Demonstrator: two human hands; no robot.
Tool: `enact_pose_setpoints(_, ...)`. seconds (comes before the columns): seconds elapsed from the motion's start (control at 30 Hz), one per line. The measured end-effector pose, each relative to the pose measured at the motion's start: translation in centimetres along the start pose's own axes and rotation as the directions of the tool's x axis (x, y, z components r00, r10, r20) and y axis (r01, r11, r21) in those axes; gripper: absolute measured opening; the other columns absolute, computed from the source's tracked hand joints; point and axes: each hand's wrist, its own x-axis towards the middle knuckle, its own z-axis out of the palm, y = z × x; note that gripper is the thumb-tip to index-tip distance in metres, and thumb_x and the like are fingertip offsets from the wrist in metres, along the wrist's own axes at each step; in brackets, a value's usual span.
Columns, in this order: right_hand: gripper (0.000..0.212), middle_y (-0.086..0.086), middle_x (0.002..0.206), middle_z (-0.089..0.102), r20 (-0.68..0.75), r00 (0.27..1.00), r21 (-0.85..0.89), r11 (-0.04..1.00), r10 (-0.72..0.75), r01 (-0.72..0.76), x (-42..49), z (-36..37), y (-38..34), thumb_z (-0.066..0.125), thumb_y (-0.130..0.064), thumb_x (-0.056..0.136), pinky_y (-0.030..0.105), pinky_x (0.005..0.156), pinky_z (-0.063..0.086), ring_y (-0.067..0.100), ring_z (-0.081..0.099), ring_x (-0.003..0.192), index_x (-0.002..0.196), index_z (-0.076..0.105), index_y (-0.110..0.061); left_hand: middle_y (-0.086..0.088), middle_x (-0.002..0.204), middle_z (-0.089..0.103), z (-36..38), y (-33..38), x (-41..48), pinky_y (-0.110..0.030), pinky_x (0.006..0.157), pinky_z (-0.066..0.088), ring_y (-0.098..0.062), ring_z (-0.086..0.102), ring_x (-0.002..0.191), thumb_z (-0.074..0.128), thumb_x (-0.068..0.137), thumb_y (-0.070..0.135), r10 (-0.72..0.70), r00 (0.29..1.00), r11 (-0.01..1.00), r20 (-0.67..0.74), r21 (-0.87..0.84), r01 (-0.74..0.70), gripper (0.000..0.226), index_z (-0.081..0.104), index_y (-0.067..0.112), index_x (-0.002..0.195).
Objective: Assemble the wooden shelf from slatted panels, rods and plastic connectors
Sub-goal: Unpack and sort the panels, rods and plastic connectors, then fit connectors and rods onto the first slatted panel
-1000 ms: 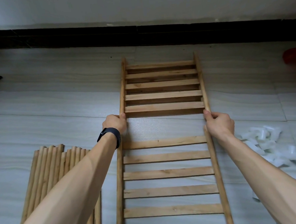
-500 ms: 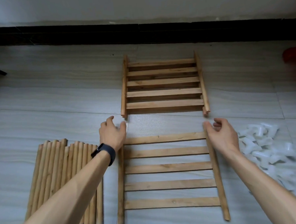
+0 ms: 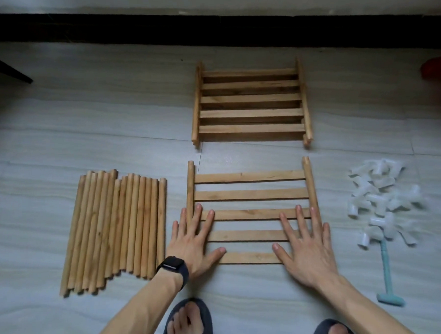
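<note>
Wooden slats of the near panel (image 3: 251, 194) lie flat on the floor (image 3: 84, 123) under your palms. Your left hand (image 3: 192, 241) rests spread over its left rail and your right hand (image 3: 305, 246) over its right side, fingers straight, gripping nothing. A stack of panels (image 3: 250, 99) sits just beyond. Rods (image 3: 115, 228) lie to the left, white connectors (image 3: 379, 202) to the right.

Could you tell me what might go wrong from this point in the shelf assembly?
1. The wooden rods lie loose beside the left hand; a nudge could roll them across the tiled floor.
2. The teal mallet has its handle end among the plastic connectors, so pulling it out may scatter them.
</note>
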Motion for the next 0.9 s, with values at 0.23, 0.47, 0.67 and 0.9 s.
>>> enact_pose_setpoints(0.23, 0.076, 0.000, 0.157, -0.039, 0.122, 0.993, -0.031, 1.000, 0.004, -0.001, -1.7, -0.9, 0.0, 0.017, -0.072, 0.095, 0.052, 0.118, -0.019, 0.028, -0.045, 0.139, 0.152, -0.023, -0.041, 0.001, 0.155, -0.041, -0.1, -0.2, -1.3, -0.051, 0.116, -0.018, -0.034, -0.032, 0.145, 0.029, 0.090, 0.078, 0.013, 0.999, 0.998, 0.036, 0.065, -0.015, 0.091, -0.030, 0.043, 0.149)
enact_pose_setpoints(0.47, 0.080, 0.003, 0.160, -0.030, 0.154, 0.986, -0.082, 0.994, -0.063, 0.076, -1.3, -4.7, -3.3, 0.006, -0.076, 0.089, 0.054, 0.118, -0.018, 0.034, -0.040, 0.142, 0.154, -0.020, -0.039, 0.002, 0.162, -0.028, -4.6, -6.3, -4.2, -0.051, 0.121, -0.007, -0.029, -0.018, 0.151, 0.032, 0.097, 0.067, -0.122, 0.986, 0.992, -0.114, -0.024, 0.120, 0.076, -0.015, 0.047, 0.153)
enact_pose_setpoints(0.67, 0.084, 0.001, 0.157, -0.038, 0.161, 0.940, -0.063, 0.948, -0.300, 0.313, 2.0, -6.2, -11.3, -0.010, -0.078, 0.074, 0.054, 0.118, -0.020, 0.033, -0.046, 0.138, 0.149, -0.025, -0.043, -0.012, 0.166, 0.006, -5.0, -16.6, -6.4, -0.049, 0.121, 0.017, -0.036, 0.012, 0.151, 0.047, 0.098, 0.048, -0.534, 0.836, 0.837, -0.125, -0.220, 0.501, 0.072, 0.012, 0.034, 0.159)
enact_pose_setpoints(0.9, 0.068, 0.006, 0.167, 0.003, 0.276, 0.845, -0.108, 0.859, -0.458, 0.501, 4.2, -4.3, -17.3, 0.012, -0.076, 0.092, 0.066, 0.115, 0.003, 0.040, -0.012, 0.151, 0.155, 0.008, -0.051, -0.022, 0.148, 0.043, -3.5, -23.4, -6.6, -0.044, 0.104, 0.042, -0.041, 0.048, 0.130, 0.040, 0.104, 0.028, -0.742, 0.665, 0.516, 0.080, -0.566, 0.644, 0.056, 0.026, 0.010, 0.155)
